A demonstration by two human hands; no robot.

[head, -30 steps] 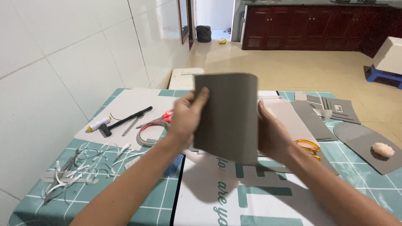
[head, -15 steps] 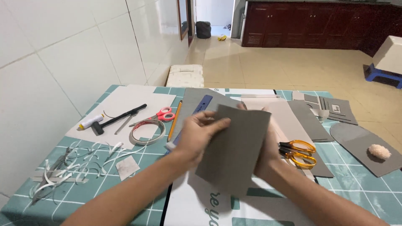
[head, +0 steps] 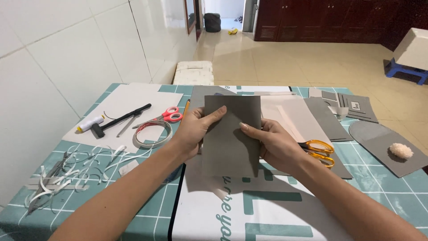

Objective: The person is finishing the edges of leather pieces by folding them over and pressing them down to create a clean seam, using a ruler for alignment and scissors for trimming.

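Note:
I hold a grey rectangular sheet of card (head: 229, 147) flat over the table, long side running away from me. My left hand (head: 196, 130) grips its left edge with the thumb on top near the upper corner. My right hand (head: 274, 143) grips the right edge, fingers laid across the face. Under the card lie beige sheets (head: 290, 116) and other grey card pieces (head: 327, 118). Yellow-handled scissors (head: 318, 151) rest just right of my right hand.
Left of the hands lie pink-handled scissors (head: 169, 115), a tape ring (head: 154, 133), a black hammer (head: 118, 120), a white thread spool (head: 89, 124) and white paper strips (head: 67, 172). At the right, grey cut shapes (head: 383, 143) bear a fluffy tuft (head: 401, 151). A tiled wall bounds the left.
The grey card was held upright and curved in front of me; both hands have brought it down and flattened it over the table.

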